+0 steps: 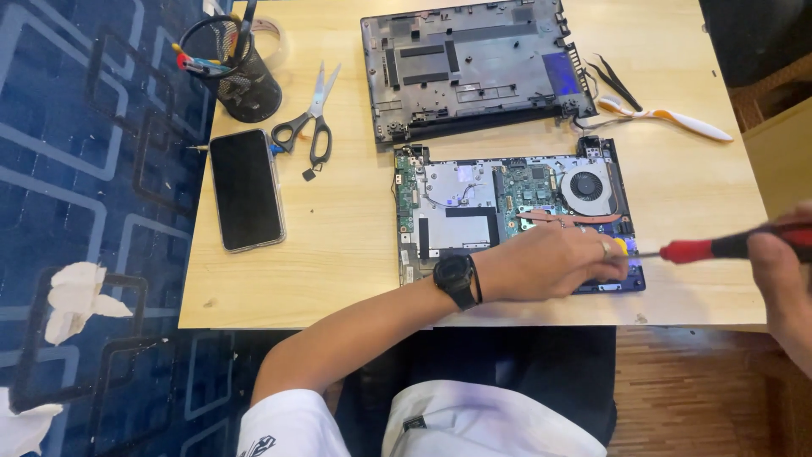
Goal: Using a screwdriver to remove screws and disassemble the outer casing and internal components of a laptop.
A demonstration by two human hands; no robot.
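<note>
An opened laptop base [474,211] lies on the wooden table, its circuit board, grey fan [586,186] and copper heat pipe bare. My left hand [554,261], with a black watch on the wrist, rests on the base's near right corner, fingers curled down on it. My right hand [782,271] at the right edge grips a red and black screwdriver [727,246]. The metal tip of the screwdriver points left and meets the base beside my left fingers. The removed bottom cover [469,63] lies farther back.
A black phone [245,188] lies face up at the left, with scissors [311,118] and a mesh pen cup [233,68] behind it. Black tweezers [616,80] and a white and orange pry tool [668,118] lie at the back right. Crumpled tissue [76,296] is on the blue floor.
</note>
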